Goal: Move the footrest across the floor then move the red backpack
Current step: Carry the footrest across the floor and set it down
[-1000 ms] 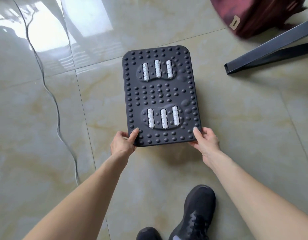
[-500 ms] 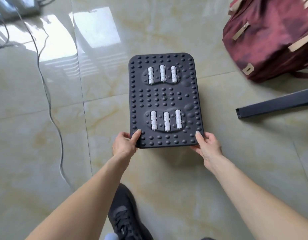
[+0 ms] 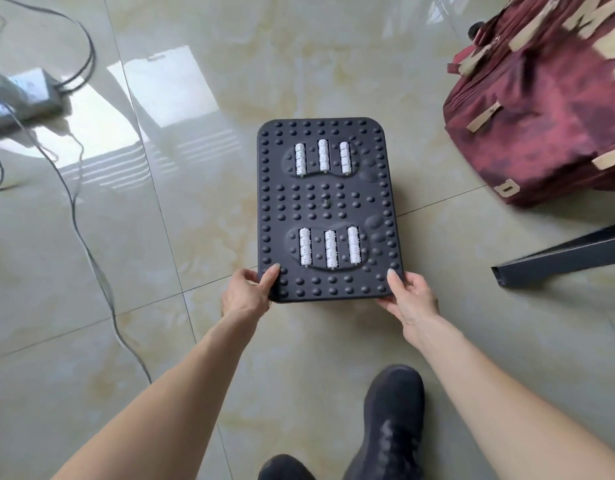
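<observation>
Head view: footrest (image 3: pixel 328 209) is gripped at its near corners by left hand (image 3: pixel 245 295) and right hand (image 3: pixel 410 295), carried forward over the floor (image 3: pixel 195 341); red backpack (image 3: pixel 548 109) now nearer (untouched), so step one continues.

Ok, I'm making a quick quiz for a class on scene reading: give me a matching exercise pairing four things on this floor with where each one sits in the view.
Things:
1. footrest
2. red backpack
3. power strip
4. black shoe

Places:
A. far left, with cables running from it
B. bottom, between the forearms
C. centre, held at its near corners by the left hand and right hand
D. upper right corner

Pairs: 1-C, 2-D, 3-A, 4-B
</observation>
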